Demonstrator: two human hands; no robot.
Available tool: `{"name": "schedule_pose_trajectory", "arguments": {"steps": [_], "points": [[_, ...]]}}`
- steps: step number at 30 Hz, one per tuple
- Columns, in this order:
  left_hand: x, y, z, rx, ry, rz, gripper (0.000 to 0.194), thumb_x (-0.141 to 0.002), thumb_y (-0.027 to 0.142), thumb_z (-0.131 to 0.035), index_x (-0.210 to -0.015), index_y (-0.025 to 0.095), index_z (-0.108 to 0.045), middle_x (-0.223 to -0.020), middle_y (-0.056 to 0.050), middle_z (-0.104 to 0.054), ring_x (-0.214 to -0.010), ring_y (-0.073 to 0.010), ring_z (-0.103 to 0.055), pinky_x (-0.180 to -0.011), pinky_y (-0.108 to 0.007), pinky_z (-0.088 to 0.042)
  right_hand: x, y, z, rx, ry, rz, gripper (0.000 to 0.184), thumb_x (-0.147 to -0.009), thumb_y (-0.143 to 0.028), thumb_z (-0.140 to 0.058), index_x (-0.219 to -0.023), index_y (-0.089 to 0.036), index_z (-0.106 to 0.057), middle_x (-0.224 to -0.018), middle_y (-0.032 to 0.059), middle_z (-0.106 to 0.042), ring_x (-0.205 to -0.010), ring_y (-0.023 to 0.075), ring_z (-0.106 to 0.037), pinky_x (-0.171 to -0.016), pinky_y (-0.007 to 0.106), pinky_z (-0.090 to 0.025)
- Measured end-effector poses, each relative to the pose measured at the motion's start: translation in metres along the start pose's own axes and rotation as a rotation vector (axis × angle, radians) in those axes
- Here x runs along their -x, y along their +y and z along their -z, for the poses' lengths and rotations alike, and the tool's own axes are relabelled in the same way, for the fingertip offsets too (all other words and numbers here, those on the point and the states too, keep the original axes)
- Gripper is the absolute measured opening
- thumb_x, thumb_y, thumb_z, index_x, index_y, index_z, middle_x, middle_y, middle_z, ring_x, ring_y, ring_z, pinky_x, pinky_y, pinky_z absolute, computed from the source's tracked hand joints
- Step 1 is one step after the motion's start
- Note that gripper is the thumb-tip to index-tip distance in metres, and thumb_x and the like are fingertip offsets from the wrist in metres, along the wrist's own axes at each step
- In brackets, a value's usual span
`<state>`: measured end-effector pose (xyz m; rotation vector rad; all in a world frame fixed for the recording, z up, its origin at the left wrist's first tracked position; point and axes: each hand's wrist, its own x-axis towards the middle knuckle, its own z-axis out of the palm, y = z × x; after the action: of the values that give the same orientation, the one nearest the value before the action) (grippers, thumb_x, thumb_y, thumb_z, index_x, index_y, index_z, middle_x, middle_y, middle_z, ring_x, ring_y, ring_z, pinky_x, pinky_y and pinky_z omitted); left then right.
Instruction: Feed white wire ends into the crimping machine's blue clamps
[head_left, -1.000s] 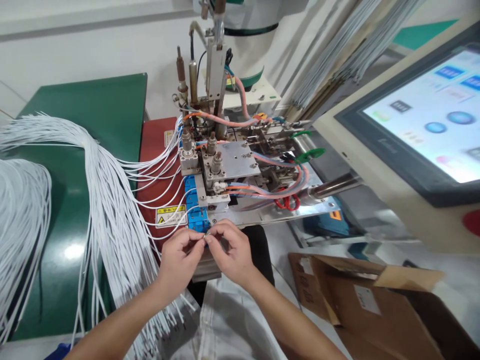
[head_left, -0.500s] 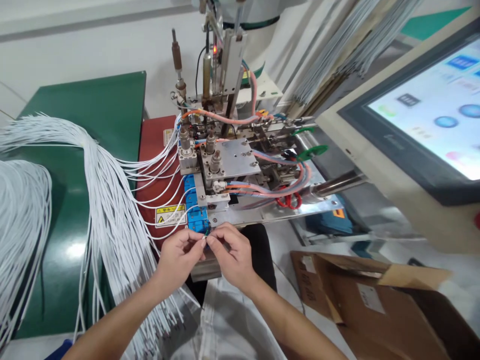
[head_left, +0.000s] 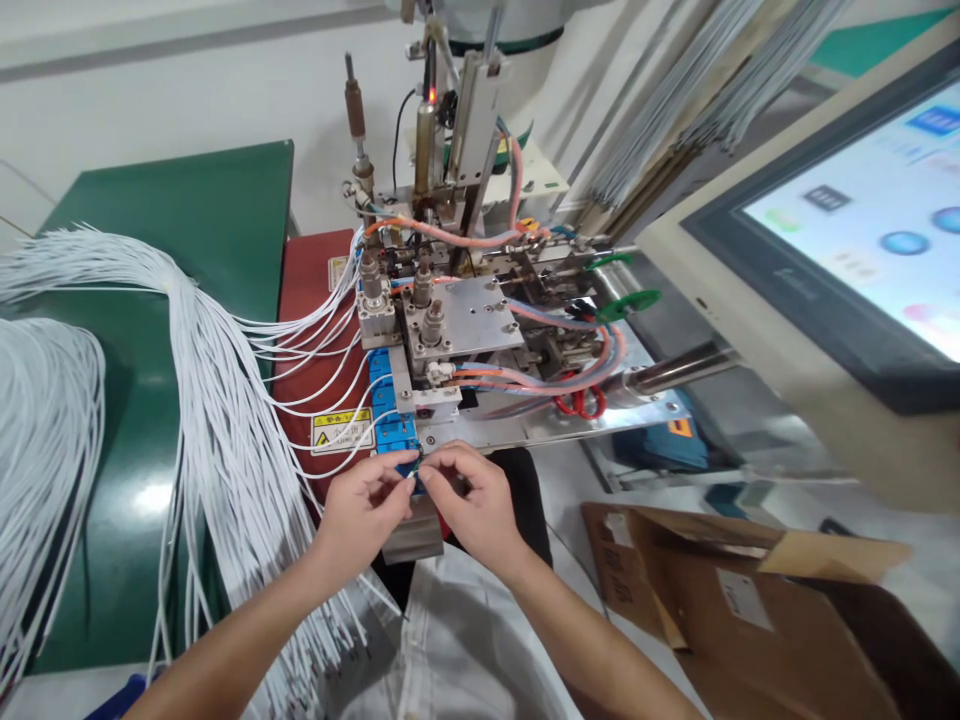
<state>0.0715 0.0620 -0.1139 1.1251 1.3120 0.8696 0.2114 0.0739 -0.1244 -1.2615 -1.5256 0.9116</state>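
Note:
My left hand [head_left: 364, 505] pinches a white cable [head_left: 410, 476] near its end, its forefinger reaching forward to the front of the blue clamp strip [head_left: 390, 428]. Close beside it, my right hand [head_left: 474, 498] has thumb and forefinger together at the cable's tip, where small dark and greenish wire ends show. Fingers hide most of the tip. Several white cables run from the large bundle [head_left: 225, 400] into the blue strip along the edge of the metal machine [head_left: 465, 320].
A green table [head_left: 217, 190] carries the bundle and another cable coil [head_left: 45, 450]. A red plate [head_left: 315, 300] with a warning label [head_left: 341, 431] adjoins the machine. A touch screen [head_left: 862, 220] stands at right, above an open cardboard box [head_left: 750, 620]. Orange air hoses [head_left: 450, 236] cross the machine.
My right hand has shifted slightly right, its fingertips a little apart from the left thumb. My left forefinger has stretched forward toward the blue strip. The view has shifted slightly.

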Motion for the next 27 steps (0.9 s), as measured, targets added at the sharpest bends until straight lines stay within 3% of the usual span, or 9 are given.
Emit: {"name": "schedule_pose_trajectory", "arguments": {"steps": [5,8,14,19,27], "points": [[-0.003,0.000,0.004,-0.044,-0.002,0.040,0.032,-0.077,0.025,-0.055,-0.107,0.015,-0.051,-0.067,0.002,-0.054,-0.052,-0.0078,-0.052,-0.052,-0.019,-0.044,-0.001,0.004,0.007,0.247,-0.030,0.194,0.010,-0.076,-0.017,-0.052,-0.069,-0.020,-0.059,-0.068,0.0040,-0.060,-0.065,0.0158,-0.055,-0.062,0.029,-0.043],[-0.008,-0.002,0.015,-0.270,-0.042,-0.045,0.028,-0.079,0.025,-0.053,-0.105,0.018,-0.055,-0.075,0.000,-0.057,-0.056,-0.0086,-0.053,-0.055,-0.020,-0.044,-0.004,0.012,0.007,0.234,-0.042,0.122,0.012,-0.078,-0.017,-0.049,-0.068,-0.020,-0.055,-0.066,0.0024,-0.058,-0.063,0.0147,-0.054,-0.060,0.027,-0.042],[-0.016,-0.006,0.029,-0.730,-0.001,-0.339,0.018,-0.083,0.016,-0.045,-0.090,0.020,-0.062,-0.086,-0.004,-0.060,-0.080,-0.0157,-0.057,-0.074,-0.028,-0.046,-0.008,0.030,-0.001,0.204,-0.063,0.016,0.014,-0.080,-0.018,-0.045,-0.068,-0.020,-0.051,-0.065,0.0012,-0.054,-0.063,0.0147,-0.052,-0.060,0.026,-0.041],[-0.018,-0.005,0.024,-0.864,0.034,-0.363,0.017,-0.083,0.013,-0.045,-0.087,0.018,-0.061,-0.082,-0.004,-0.059,-0.076,-0.0158,-0.057,-0.071,-0.028,-0.045,-0.010,0.033,0.000,0.271,-0.101,0.004,0.012,-0.078,-0.017,-0.046,-0.069,-0.020,-0.053,-0.068,0.0016,-0.056,-0.062,0.0150,-0.052,-0.059,0.026,-0.040],[-0.020,-0.004,0.023,-0.954,0.034,-0.345,0.015,-0.081,0.009,-0.046,-0.081,0.017,-0.059,-0.079,-0.004,-0.059,-0.075,-0.0172,-0.057,-0.071,-0.031,-0.045,-0.019,0.035,0.005,0.276,-0.239,-0.135,0.013,-0.078,-0.020,-0.046,-0.066,-0.020,-0.051,-0.062,-0.0007,-0.055,-0.056,0.0134,-0.049,-0.055,0.024,-0.037]]}}
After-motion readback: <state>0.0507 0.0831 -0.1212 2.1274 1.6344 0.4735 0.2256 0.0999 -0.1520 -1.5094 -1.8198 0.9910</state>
